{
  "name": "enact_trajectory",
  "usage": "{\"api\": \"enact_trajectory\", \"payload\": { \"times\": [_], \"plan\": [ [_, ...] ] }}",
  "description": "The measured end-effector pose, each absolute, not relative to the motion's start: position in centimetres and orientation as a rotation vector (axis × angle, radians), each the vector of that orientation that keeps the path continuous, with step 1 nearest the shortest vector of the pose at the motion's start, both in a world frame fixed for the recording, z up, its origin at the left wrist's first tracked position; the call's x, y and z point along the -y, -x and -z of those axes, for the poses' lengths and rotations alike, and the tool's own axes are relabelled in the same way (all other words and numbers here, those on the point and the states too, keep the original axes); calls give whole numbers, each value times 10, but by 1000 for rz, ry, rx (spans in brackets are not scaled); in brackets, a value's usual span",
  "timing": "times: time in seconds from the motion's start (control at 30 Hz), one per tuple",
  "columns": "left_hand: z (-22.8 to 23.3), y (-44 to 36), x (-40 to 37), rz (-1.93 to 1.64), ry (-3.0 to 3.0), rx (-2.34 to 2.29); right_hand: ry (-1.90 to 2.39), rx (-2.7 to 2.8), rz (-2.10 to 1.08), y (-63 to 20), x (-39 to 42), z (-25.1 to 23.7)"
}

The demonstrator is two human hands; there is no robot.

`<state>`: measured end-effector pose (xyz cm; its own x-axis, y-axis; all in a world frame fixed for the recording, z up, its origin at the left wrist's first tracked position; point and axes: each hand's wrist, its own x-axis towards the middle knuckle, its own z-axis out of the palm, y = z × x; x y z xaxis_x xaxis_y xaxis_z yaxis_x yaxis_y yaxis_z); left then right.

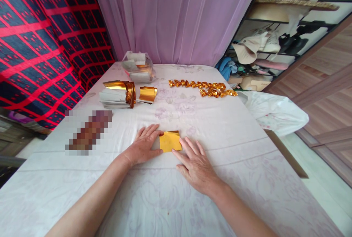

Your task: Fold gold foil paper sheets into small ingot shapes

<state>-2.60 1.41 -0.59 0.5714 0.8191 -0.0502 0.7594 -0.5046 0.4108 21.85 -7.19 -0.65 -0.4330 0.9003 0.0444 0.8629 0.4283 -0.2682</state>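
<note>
A small folded sheet of gold foil paper (169, 142) lies on the patterned white tablecloth (170, 182), its far edge slightly raised. My left hand (144, 143) rests on the cloth with fingers spread, thumb and index fingertip at the sheet's left corners. On the other side, my right hand (195, 160) is spread too, its fingertips touching the sheet's right edge and near right corner. Neither hand grips the paper. Beyond them lies a thick stack of foil sheets (117, 95), gold on one face and pale on the other, with a smaller curled gold piece (147, 94) beside it.
Rows of folded gold foil pieces (203, 86) lie at the back right. A clear plastic bag (137, 68) with more sheets stands at the back left. A pixelated patch covers something at left. A white plastic bag (277, 112) hangs by the right edge, near shelves (264, 42).
</note>
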Motion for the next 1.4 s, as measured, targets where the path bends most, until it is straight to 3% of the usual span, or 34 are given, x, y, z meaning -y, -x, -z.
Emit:
{"api": "enact_trajectory", "payload": {
  "times": [0.63, 0.87, 1.1, 1.4],
  "plan": [
    [4, 24, -13, -210, -2432, -1289, 1607, 2555, -346, -190, 31, 1],
    [-1, 21, -11, -169, -2416, -1328, 1777, 2485, -250, -214, 37, 2],
    [0, 21, -11, -177, -2430, -1318, 1518, 2479, -49, -189, 54, 0],
    [7, 25, -12, -223, -2470, -1294, 1466, 2590, -333, -193, 52, 3]
  ]
}}
